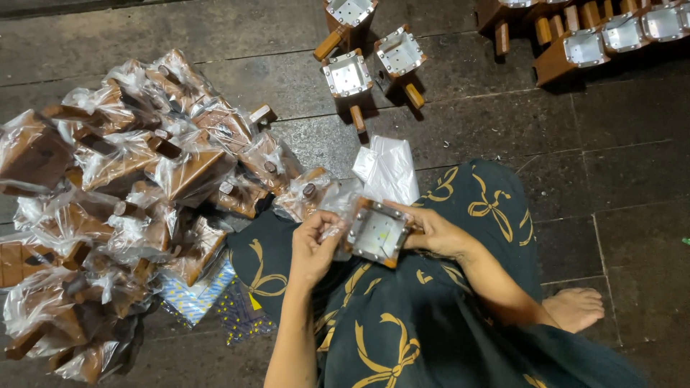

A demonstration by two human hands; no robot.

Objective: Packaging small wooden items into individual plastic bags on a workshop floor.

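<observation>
Head view: over the lap, the right hand grips a brown wooden block with a square metal plate, while the left hand pinches its clear bag. Keeping the bag mouth taut should help. Bagged blocks heap on the floor's left; bare ones lie ahead.

Brown wooden block with square metal plate, tilted, half-bagged over lap.

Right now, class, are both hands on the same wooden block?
Yes: the left hand and right hand both grip the block.
</observation>
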